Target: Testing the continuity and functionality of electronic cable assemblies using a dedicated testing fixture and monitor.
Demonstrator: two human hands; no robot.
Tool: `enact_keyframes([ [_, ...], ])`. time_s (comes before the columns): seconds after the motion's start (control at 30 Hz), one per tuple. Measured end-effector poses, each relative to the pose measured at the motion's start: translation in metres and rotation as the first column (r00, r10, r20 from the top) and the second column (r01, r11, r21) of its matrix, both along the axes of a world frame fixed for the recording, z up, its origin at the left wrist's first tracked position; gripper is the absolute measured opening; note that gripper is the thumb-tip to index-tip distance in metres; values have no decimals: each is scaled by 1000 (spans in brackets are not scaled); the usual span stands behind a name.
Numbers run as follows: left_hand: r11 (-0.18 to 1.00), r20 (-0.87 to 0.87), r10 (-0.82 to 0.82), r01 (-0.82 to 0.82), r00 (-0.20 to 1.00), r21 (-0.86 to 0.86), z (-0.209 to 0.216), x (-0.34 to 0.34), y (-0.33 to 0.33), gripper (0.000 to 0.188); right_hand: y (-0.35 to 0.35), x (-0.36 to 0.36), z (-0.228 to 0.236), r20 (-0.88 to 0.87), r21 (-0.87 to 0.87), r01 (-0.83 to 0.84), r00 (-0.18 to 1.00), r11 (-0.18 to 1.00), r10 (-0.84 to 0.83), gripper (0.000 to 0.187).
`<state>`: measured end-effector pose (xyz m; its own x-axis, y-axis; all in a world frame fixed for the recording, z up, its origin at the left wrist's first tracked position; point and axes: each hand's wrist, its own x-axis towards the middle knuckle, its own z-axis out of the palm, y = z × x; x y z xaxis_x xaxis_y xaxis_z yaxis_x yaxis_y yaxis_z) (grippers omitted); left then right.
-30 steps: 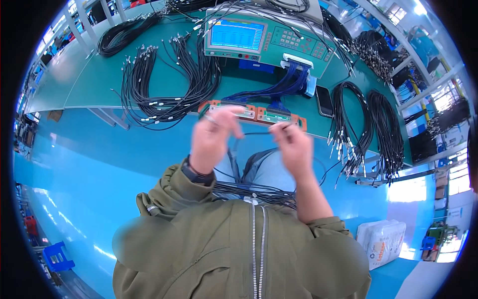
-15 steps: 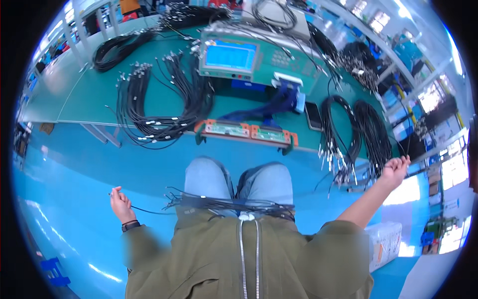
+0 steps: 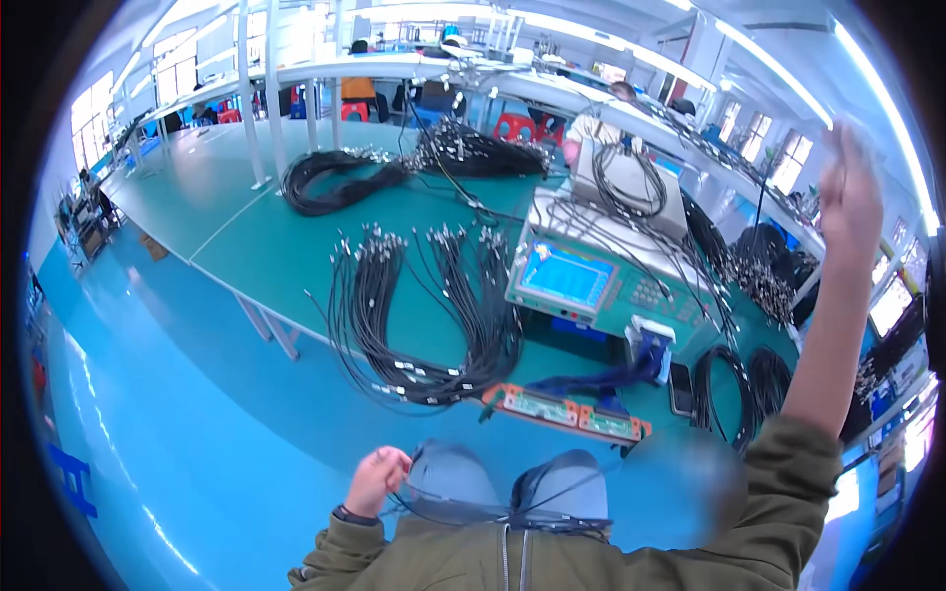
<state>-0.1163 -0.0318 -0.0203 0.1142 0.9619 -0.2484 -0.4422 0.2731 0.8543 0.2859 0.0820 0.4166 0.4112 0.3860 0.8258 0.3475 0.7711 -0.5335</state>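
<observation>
Across the jeans-clad lap (image 3: 455,483): black cable bundle (image 3: 564,522). L hand (image 3: 378,480) just left of it, fingers curled, looks pinched on a loose cable (image 3: 426,515) running to the lap; R hand (image 3: 851,202) raised far right, blurred, can't tell if gripping. Step, my read: single-cable handling, away from the orange test fixture (image 3: 567,411). Next move prob. calls for ctrl of both cable ends w/o snagging the bundle. Bench tester (image 3: 567,276) screen lit, txt too small; white tags on bench harness (image 3: 370,310) illegible; no brand readable.
</observation>
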Motion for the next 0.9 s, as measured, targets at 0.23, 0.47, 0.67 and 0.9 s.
enact_keyframes([
  [0.23,921,413,-145,-30,899,389,7,24,14,22,227,-134,63,-193,231,293,948,928,-251,33],
  [0.47,881,468,-127,-118,874,459,-76,25,41,23,477,-171,-60,51,-214,214,977,953,-208,30],
  [0.67,864,534,-175,-131,827,487,-64,26,39,21,444,-226,-118,104,-362,-159,972,919,209,25],
  [0.9,953,657,-111,-109,746,284,-9,51,59,42,292,-185,-79,464,-550,47,848,834,258,51],
])
